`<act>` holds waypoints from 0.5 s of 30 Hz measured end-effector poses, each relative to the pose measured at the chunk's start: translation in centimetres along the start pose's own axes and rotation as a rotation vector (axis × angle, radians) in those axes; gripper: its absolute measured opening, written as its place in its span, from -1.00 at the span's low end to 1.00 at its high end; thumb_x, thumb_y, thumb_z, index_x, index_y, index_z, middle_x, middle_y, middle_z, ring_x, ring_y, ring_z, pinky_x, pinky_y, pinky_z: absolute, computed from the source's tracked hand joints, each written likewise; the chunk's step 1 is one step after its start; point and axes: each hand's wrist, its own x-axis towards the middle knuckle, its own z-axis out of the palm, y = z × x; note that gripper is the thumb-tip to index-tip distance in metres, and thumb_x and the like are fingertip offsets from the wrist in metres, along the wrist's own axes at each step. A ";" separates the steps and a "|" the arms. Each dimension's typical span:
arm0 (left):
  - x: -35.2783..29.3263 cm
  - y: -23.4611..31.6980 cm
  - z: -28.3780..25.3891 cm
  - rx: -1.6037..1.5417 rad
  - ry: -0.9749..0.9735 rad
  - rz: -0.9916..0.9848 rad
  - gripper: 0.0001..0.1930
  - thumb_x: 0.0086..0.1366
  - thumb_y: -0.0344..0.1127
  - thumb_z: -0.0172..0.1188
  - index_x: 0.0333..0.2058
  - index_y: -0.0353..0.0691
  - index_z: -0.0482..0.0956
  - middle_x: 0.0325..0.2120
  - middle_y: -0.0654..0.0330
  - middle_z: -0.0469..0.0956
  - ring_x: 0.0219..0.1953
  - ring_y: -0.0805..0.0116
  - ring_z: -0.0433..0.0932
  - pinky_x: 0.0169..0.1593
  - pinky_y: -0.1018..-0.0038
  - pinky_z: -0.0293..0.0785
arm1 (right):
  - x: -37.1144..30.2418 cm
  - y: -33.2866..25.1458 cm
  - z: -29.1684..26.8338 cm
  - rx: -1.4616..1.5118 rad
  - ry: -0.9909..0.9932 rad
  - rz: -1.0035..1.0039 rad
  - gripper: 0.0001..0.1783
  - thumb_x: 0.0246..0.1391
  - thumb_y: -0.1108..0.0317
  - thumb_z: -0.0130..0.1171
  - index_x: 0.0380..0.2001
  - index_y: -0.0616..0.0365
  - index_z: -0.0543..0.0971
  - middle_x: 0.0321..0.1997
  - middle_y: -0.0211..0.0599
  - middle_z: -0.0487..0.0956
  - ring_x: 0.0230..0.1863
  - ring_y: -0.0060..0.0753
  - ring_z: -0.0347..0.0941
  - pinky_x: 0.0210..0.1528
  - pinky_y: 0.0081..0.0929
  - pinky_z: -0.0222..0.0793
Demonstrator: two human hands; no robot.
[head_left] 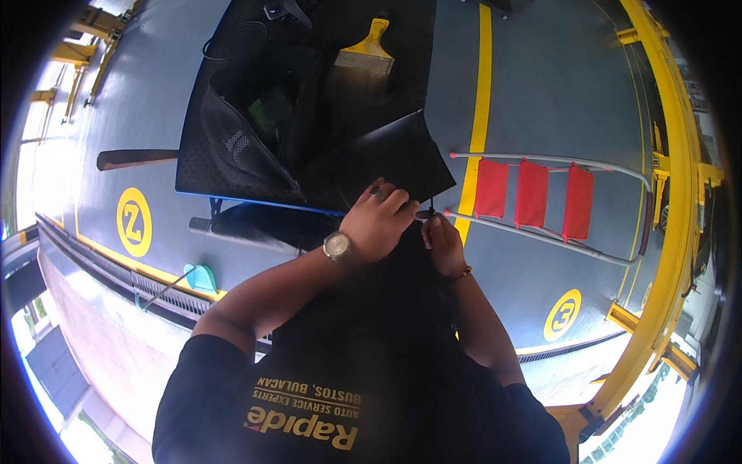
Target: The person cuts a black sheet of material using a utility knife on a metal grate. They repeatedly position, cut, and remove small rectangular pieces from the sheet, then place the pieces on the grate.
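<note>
My left hand (pixel 380 224), with a ring and a watch (pixel 337 246) at the wrist, is closed at the near edge of a black sheet-like flap (pixel 386 158). Close beside it, my right hand (pixel 444 243) pinches at a small, thin dark piece (pixel 431 209) between the two hands. What exactly either hand grips is too small and dark to make out. Behind them, a black mesh bag (pixel 243 147) lies partly open with something green (pixel 270 112) inside. Farther back rests a wide paintbrush (pixel 367 56) with a yellow handle.
All this lies on a black-topped table (pixel 202 172) with a blue edge. A wooden handle (pixel 137 159) juts out at its left. On the right is a step ladder (pixel 533 199) with red treads, near a yellow metal frame (pixel 680 185). A teal dustpan-like tool (pixel 201 279) is at lower left.
</note>
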 end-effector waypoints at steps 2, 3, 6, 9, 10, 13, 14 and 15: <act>-0.1 1.1 0.6 0.039 0.032 -0.044 -0.64 -0.03 -0.51 0.27 -0.18 -0.16 0.69 -0.32 0.23 0.49 -0.15 0.21 0.56 0.09 0.21 0.53 | 1.1 0.3 -1.5 0.003 -0.080 -0.015 -0.45 0.42 -0.06 -0.17 -0.02 0.24 0.53 -0.52 -0.47 0.41 -0.45 -0.66 0.31 -0.36 -0.59 0.26; -0.1 1.8 1.0 0.060 0.051 -0.069 -0.64 -0.05 -0.52 0.28 -0.18 -0.16 0.69 -0.32 0.23 0.50 -0.16 0.20 0.57 0.09 0.20 0.53 | 1.8 0.6 -2.5 -0.018 -0.131 -0.037 -0.47 0.42 -0.03 -0.16 -0.02 0.24 0.53 -0.52 -0.46 0.41 -0.45 -0.64 0.31 -0.35 -0.58 0.27; 0.0 3.7 2.1 0.126 0.208 -0.145 -0.63 -0.08 -0.56 0.27 -0.20 -0.18 0.69 -0.36 0.22 0.54 -0.21 0.20 0.60 0.07 0.18 0.55 | 3.2 -0.1 -5.2 -0.136 -0.268 -0.136 -0.54 0.41 0.07 -0.14 -0.01 0.25 0.53 -0.53 -0.43 0.42 -0.45 -0.59 0.32 -0.33 -0.53 0.30; -0.5 7.3 2.3 0.197 0.304 -0.202 -0.63 -0.11 -0.57 0.26 -0.23 -0.23 0.69 -0.41 0.22 0.53 -0.29 0.26 0.61 0.00 0.21 0.57 | 4.0 -1.6 -7.2 -0.175 -0.427 -0.235 -0.58 0.39 0.16 -0.15 -0.01 0.27 0.53 -0.54 -0.41 0.42 -0.47 -0.55 0.32 -0.32 -0.48 0.32; -0.7 8.4 2.2 0.233 0.334 -0.216 -0.63 -0.12 -0.57 0.26 -0.23 -0.23 0.69 -0.41 0.22 0.52 -0.30 0.27 0.60 -0.02 0.23 0.57 | 4.1 -1.9 -7.9 -0.177 -0.496 -0.264 -0.59 0.39 0.18 -0.16 -0.02 0.27 0.53 -0.54 -0.40 0.41 -0.48 -0.54 0.32 -0.32 -0.46 0.33; -2.1 12.5 1.3 0.311 0.409 -0.286 -0.60 -0.15 -0.54 0.25 -0.21 -0.28 0.67 -0.41 0.20 0.50 -0.31 0.27 0.60 -0.06 0.25 0.57 | 3.2 -3.7 -9.0 -0.144 -0.727 -0.277 -0.64 0.38 0.26 -0.15 -0.02 0.28 0.52 -0.55 -0.39 0.44 -0.50 -0.56 0.34 -0.35 -0.54 0.31; -3.0 14.1 0.6 0.331 0.426 -0.331 -0.60 -0.15 -0.53 0.25 -0.21 -0.29 0.67 -0.40 0.19 0.50 -0.30 0.26 0.60 -0.06 0.25 0.57 | 2.7 -4.6 -8.8 -0.126 -0.809 -0.245 -0.65 0.38 0.28 -0.14 -0.02 0.29 0.52 -0.54 -0.39 0.44 -0.50 -0.57 0.35 -0.35 -0.55 0.31; -3.9 16.0 -0.4 0.356 0.435 -0.366 -0.57 -0.16 -0.52 0.25 -0.18 -0.29 0.65 -0.38 0.17 0.50 -0.29 0.22 0.60 -0.08 0.25 0.58 | 2.2 -5.5 -8.3 -0.118 -0.897 -0.302 -0.65 0.39 0.29 -0.13 -0.01 0.31 0.51 -0.56 -0.40 0.43 -0.53 -0.61 0.32 -0.39 -0.59 0.29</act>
